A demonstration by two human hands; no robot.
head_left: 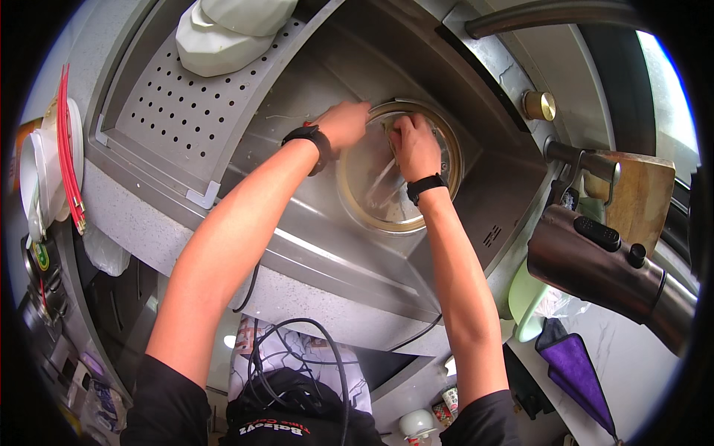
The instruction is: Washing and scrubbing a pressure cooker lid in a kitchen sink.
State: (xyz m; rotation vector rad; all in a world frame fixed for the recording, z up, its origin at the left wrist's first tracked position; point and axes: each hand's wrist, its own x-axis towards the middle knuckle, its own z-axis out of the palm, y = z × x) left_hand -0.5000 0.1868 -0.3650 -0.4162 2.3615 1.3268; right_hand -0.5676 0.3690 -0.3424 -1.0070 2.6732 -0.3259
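Note:
A round glass lid with a metal rim (365, 209) lies in the stainless steel sink (312, 200). At the lid's upper left edge is my left hand (343, 125), its fingers curled at the rim. My right hand (415, 145) presses on the upper part of the lid, closed around a small greenish piece, perhaps a scouring pad (390, 134), mostly hidden by the fingers. Both wrists wear black bands. Whether the lid belongs to a pan beneath it, I cannot tell.
White faceted bowls (223, 50) stand on a perforated steel tray (178, 106) at the upper left. The faucet head (597, 262) juts in at the right, near a wooden cutting board (638, 195). A purple cloth (580, 368) hangs at the lower right. Black cables (295, 323) lie before my body.

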